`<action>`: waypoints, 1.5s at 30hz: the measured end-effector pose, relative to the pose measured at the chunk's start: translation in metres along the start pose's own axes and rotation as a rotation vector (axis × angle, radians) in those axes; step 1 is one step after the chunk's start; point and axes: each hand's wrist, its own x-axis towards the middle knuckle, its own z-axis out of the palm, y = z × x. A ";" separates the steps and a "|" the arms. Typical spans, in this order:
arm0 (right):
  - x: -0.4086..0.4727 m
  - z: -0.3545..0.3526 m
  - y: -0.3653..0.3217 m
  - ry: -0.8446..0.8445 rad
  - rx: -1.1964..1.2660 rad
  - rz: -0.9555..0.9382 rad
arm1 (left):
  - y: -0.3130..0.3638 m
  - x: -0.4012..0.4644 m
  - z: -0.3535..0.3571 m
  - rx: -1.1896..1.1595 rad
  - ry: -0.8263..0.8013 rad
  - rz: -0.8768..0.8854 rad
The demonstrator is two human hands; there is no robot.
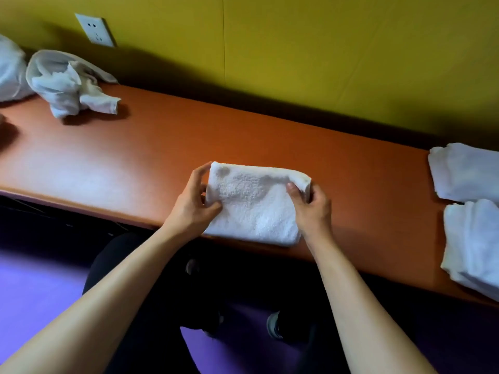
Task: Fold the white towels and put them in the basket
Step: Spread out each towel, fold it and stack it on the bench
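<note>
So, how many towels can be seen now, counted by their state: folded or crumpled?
Folded white towels: 3, the towel in the hands and two at the right edge.
Crumpled white towels: 2, at the far left.
Total: 5.
No basket is in view.

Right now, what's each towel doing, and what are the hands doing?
Middle towel: folded, flat at the table's near edge.
Left hand: pinches its left side.
Right hand: grips its far right corner.
Crumpled towel: unfolded, far left.
Bundle at the left edge: white, partly cut off.
Two folded towels: lying at right.
</note>
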 end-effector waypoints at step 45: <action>-0.002 -0.287 0.025 0.261 0.126 0.441 | 0.159 0.005 0.252 -0.145 -0.184 -0.307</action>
